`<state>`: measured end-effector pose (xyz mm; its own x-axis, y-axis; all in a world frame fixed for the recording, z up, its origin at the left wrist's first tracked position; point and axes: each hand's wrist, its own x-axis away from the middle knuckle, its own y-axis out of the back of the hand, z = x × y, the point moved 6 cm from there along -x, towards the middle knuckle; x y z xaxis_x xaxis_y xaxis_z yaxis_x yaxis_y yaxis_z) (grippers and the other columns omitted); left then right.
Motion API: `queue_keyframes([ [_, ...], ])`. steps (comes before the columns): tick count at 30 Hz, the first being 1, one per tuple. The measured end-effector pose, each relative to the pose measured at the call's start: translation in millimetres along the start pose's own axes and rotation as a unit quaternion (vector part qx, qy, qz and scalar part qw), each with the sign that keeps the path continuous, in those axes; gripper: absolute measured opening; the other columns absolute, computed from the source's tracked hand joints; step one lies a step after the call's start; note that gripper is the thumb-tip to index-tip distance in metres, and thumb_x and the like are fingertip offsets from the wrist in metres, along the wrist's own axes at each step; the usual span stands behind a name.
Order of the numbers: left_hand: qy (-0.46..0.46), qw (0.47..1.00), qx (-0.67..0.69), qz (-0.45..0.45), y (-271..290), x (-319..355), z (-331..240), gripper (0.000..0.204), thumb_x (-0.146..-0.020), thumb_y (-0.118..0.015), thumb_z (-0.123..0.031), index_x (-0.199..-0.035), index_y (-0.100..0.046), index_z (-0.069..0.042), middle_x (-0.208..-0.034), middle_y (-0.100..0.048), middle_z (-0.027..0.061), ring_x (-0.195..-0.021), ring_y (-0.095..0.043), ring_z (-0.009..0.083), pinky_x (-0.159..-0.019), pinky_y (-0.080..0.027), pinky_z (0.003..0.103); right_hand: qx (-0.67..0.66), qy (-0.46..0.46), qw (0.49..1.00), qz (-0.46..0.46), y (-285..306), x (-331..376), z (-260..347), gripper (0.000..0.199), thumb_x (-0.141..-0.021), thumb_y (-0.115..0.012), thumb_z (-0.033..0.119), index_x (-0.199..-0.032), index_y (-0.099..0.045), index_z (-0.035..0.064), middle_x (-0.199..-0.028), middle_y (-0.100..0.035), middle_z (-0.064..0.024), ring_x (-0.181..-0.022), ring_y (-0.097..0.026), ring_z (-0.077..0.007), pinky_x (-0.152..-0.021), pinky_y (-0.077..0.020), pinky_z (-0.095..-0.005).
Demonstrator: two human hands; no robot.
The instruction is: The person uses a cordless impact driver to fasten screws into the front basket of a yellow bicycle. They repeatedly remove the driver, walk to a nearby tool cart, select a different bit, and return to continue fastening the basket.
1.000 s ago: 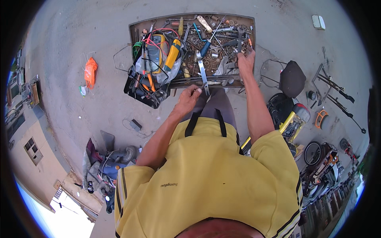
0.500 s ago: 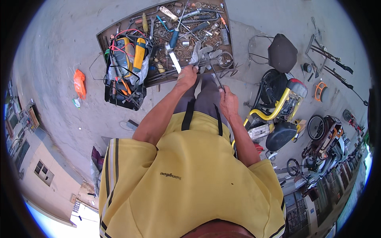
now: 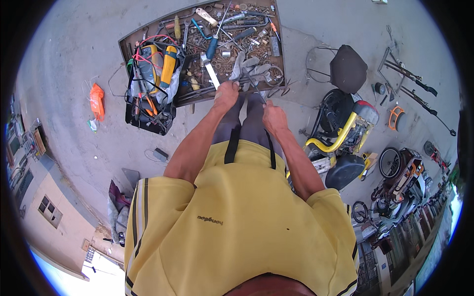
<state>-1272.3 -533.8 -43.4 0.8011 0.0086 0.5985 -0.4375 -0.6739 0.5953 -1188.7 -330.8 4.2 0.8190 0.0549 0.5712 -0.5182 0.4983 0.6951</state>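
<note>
At the near edge of a shallow metal tray (image 3: 178,102), my left hand (image 3: 227,93) is closed, fingers curled inward. A flat silver strip (image 3: 212,75) with a wider head runs from among the tools down to this hand; whether the hand grips it or covers its end, I cannot tell. My right hand (image 3: 274,118) is closed round the near end of a thin dark rod (image 3: 257,90), which slants up and left over the tray edge. Grey work gloves (image 3: 242,65) lie just beyond the hands. A blue-handled screwdriver (image 3: 212,48) lies in the tray among rusty bolts and nuts.
A black open tool bag (image 3: 148,121) holding a yellow multimeter (image 3: 146,61) overlaps the tray's left side. An orange bag (image 3: 97,102) lies on the ground further left. To the right stand a dark seat (image 3: 348,69) and a yellow-framed machine (image 3: 340,140).
My right hand has moved left, closer to my left hand, and the rod's far end has swung left. My left hand stays closed at the tray edge. The whole view has shifted slightly.
</note>
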Motion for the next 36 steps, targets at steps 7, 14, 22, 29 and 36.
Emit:
queue_keyframes([
  [7,0.037,0.998,0.049,0.019,0.7,10.0,8.2,0.044,-0.1,-0.049,-0.036,-0.094,-0.071,0.001,-0.095,-0.069,0.029,-0.096,-0.065,0.0487,-0.086,-0.05,0.054,-0.064,0.095,0.991,-0.065,35.4,5.5,30.5,0.016,-0.102,-0.053,0.02,-0.102,-0.051,0.0036,-0.078,-0.067,-0.0267,-0.073,-0.064,-0.0502,-0.063,-0.0487,-0.0584],
  [14,0.018,0.998,0.064,0.001,3.3,11.5,-2.6,0.041,-0.099,-0.049,-0.034,-0.096,-0.071,0.0,-0.098,-0.07,0.0271,-0.096,-0.065,0.0481,-0.086,-0.05,0.055,-0.01,0.071,0.997,-0.017,29.4,-1.3,30.5,0.022,-0.103,-0.05,0.023,-0.105,-0.053,0.0013,-0.079,-0.068,-0.0256,-0.073,-0.066,-0.048,-0.068,-0.0506,-0.0586],
  [22,0.097,0.98,0.175,0.018,-17.4,16.0,19.3,0.043,-0.099,-0.053,-0.036,-0.088,-0.071,0.002,-0.079,-0.069,0.0151,-0.076,-0.065,0.0262,-0.074,-0.051,0.039,-0.094,0.104,0.989,-0.056,35.8,-1.8,22.5,0.022,-0.103,-0.05,0.025,-0.102,-0.055,0.003,-0.079,-0.066,-0.0283,-0.074,-0.064,-0.051,-0.068,-0.0485,-0.0597],
  [29,0.046,0.996,0.07,-0.036,16.2,23.5,-5.6,0.034,-0.093,-0.063,-0.032,-0.107,-0.071,-0.001,-0.094,-0.074,0.0187,-0.09,-0.071,0.035,-0.083,-0.053,0.043,-0.162,0.004,0.985,-0.051,34.6,-18.9,6.1,0.025,-0.104,-0.051,0.027,-0.104,-0.057,0.0025,-0.074,-0.066,-0.0235,-0.069,-0.063,-0.0496,-0.064,-0.049,-0.0562],
  [36,-0.092,0.98,-0.178,0.021,33.7,-11.6,-75.4,0.028,-0.091,-0.066,-0.025,-0.116,-0.067,-0.012,-0.096,-0.074,0.0199,-0.094,-0.07,0.0399,-0.085,-0.054,0.051,-0.192,0.096,0.935,-0.283,81.9,-47.4,41.3,0.035,-0.097,-0.061,0.022,-0.127,-0.058,0.0035,-0.108,-0.066,-0.0195,-0.1,-0.065,-0.0383,-0.089,-0.0505,-0.0472],
])
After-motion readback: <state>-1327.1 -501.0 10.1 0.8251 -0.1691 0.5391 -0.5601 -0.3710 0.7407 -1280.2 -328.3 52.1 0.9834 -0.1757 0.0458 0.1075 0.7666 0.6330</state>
